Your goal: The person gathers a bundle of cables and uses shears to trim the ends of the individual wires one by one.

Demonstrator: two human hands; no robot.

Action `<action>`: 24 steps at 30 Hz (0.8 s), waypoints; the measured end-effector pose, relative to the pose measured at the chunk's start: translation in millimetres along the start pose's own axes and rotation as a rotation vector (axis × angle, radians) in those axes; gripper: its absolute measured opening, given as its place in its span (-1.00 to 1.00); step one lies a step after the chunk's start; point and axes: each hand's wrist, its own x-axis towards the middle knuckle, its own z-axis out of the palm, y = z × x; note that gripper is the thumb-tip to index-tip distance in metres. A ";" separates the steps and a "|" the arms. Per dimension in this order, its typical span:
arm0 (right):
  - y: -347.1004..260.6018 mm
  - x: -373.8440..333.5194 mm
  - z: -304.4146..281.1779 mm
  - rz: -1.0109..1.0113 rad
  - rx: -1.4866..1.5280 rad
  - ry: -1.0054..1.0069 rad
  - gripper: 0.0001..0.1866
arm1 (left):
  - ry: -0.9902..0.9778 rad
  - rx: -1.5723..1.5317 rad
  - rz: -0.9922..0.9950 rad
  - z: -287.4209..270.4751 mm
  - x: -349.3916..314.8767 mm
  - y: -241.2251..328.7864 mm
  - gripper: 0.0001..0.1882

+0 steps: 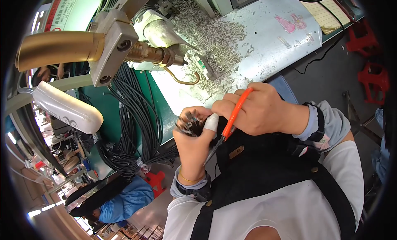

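Two hands (194, 145) are showing, one pair of scissors (225, 130), one coil of black cables (132, 120), three red stools (372, 80); the small metal pins (211, 37) are lying uncounted.

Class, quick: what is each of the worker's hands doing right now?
Left hand: closed around a bundle of black cable ends.
Right hand: closed on orange-handled scissors.

Left hand (193, 136) and right hand (258, 109) meet, each grip closed.
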 end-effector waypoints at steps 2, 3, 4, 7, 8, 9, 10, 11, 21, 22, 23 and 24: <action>-1.9 -1.4 0.6 0.123 0.155 -0.075 -0.89 | 0.009 0.398 0.490 2.7 -1.3 -5.3 -0.81; -3.9 -0.9 0.1 0.120 0.156 -0.074 -0.89 | 0.012 0.399 0.490 5.1 -2.3 -6.2 -0.81; -6.6 0.1 -0.3 0.278 0.373 -0.071 -0.90 | 0.061 0.345 0.467 8.0 -3.1 -6.5 -0.81; -10.3 -2.3 2.1 0.601 0.800 -0.060 -0.91 | 0.149 0.233 0.419 10.8 -2.6 -7.4 -0.81; -10.7 -4.5 4.8 0.646 0.866 -0.050 -0.92 | 0.106 0.061 0.220 7.9 -2.6 -2.5 -0.81; -10.8 -6.7 7.5 0.691 0.932 -0.041 -0.92 | 0.061 -0.108 0.019 4.9 -2.7 2.5 -0.81; -11.0 -7.3 8.2 0.734 1.001 -0.032 -0.92 | 0.018 -0.277 -0.182 3.0 -3.4 5.8 -0.82; -10.9 -7.0 7.2 0.734 1.001 -0.032 -0.92 | 0.019 -0.276 -0.182 2.4 -3.8 6.3 -0.82; -11.4 -8.3 -6.5 0.624 0.464 -0.345 -0.61 | 0.099 -0.089 0.109 4.9 -4.2 0.2 -0.86; -12.4 -9.1 -4.5 0.639 0.435 -0.350 -0.57 | 0.105 -0.021 0.170 5.7 -3.4 -0.1 -0.87; -13.5 -9.1 -3.2 0.640 0.434 -0.350 -0.57 | 0.104 -0.022 0.170 5.9 -3.0 0.3 -0.87; -14.7 -8.7 -2.0 0.639 0.417 -0.347 -0.58 | 0.105 -0.021 0.165 6.0 -2.5 1.0 -0.87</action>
